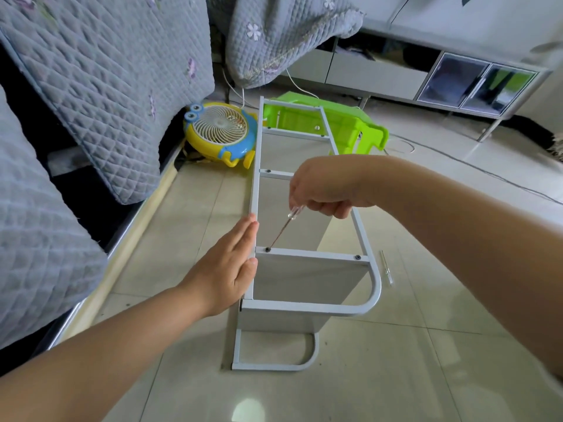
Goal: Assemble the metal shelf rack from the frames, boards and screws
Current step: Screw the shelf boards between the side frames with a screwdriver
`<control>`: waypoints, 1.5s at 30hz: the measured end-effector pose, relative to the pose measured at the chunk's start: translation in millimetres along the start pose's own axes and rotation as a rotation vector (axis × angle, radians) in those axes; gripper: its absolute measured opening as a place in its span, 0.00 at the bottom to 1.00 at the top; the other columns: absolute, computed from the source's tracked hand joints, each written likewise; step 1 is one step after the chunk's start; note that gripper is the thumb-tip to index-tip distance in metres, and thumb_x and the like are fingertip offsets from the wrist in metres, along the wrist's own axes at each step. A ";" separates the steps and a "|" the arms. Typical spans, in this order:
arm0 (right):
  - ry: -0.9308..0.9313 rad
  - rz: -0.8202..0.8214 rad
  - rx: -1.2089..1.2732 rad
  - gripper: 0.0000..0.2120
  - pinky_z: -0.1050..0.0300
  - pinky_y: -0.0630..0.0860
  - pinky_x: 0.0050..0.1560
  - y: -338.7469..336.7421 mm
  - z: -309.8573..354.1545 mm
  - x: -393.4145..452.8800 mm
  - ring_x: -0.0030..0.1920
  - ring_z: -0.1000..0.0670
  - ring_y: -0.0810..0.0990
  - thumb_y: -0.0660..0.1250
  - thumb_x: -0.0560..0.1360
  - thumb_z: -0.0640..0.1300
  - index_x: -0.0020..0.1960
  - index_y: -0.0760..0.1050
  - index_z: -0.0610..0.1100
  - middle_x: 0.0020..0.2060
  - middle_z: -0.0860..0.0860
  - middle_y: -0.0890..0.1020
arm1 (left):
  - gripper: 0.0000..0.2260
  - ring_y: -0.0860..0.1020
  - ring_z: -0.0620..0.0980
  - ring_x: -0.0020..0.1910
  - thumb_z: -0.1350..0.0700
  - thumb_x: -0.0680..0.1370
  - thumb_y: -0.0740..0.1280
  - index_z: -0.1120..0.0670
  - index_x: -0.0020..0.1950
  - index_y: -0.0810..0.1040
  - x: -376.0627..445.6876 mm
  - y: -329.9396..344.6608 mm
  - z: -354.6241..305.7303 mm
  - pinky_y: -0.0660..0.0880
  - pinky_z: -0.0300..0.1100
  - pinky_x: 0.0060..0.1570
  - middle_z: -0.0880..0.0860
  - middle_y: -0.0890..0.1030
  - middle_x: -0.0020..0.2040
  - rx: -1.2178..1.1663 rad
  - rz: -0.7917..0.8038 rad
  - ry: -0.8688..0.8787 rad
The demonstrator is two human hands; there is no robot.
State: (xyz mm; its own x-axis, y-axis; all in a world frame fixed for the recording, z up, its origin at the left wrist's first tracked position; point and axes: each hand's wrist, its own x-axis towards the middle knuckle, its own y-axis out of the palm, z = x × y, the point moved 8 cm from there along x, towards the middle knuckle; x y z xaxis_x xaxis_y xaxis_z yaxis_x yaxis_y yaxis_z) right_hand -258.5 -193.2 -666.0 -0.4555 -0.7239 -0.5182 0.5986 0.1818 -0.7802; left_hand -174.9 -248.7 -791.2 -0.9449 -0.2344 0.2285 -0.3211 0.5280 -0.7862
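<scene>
Floor tiles (396, 376) are occupied by the half-built metal shelf rack (307, 307), stood on its side with one frame uppermost. A screwdriver (285, 225) is gripped by its clear handle in the right hand (324, 190), its tip set on a black screw (268, 249) in the near crossbar. The frame's left rail is steadied by the flat, straight-fingered left hand (227, 269). A second screwdriver (386, 266) is seen lying just right of the rack.

Pale tiled floor (426, 360) bearing the partly assembled metal shelf rack (304, 303), laid on its side at centre. A spare screwdriver (386, 268) lies just right of it. Farther off lie an overturned green stool (347, 129), a yellow toy fan (221, 132) against the left bedding, and thin cables (487, 175) at right.
</scene>
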 end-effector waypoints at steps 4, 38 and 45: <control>-0.200 -0.058 -0.285 0.07 0.67 0.67 0.32 3.5 18.9 -13.1 0.32 0.54 0.69 0.59 0.76 0.39 0.51 0.74 0.44 0.32 0.54 0.68 | 0.34 0.41 0.34 0.70 0.39 0.68 0.36 0.55 0.68 0.36 1.9 0.8 2.7 0.38 0.21 0.65 0.41 0.39 0.70 0.006 0.010 -0.041; 0.476 -0.539 0.186 0.17 0.56 0.73 0.51 77.4 -290.8 -5.7 0.56 0.41 0.76 0.54 0.77 0.35 0.65 0.70 0.40 0.58 0.42 0.78 | 0.43 0.50 0.47 0.76 0.38 0.66 0.32 0.59 0.76 0.51 70.1 32.8 -90.0 0.45 0.35 0.70 0.53 0.52 0.77 0.386 0.238 0.160; 0.535 -0.202 -0.191 0.16 0.57 0.71 0.41 195.9 -324.7 12.0 0.53 0.44 0.79 0.54 0.75 0.33 0.61 0.67 0.41 0.53 0.46 0.79 | 0.33 0.74 0.54 0.65 0.43 0.74 0.43 0.61 0.69 0.69 60.6 43.0 -93.2 0.73 0.49 0.58 0.58 0.74 0.66 0.537 0.214 0.246</control>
State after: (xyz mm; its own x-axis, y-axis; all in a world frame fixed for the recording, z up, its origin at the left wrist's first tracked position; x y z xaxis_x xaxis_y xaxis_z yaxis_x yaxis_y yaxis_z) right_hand -360.6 49.9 -938.9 -0.8457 -0.3305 -0.4190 0.3592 0.2281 -0.9050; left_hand -252.0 -164.1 -757.6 -0.9922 0.0596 0.1093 -0.1068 0.0440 -0.9933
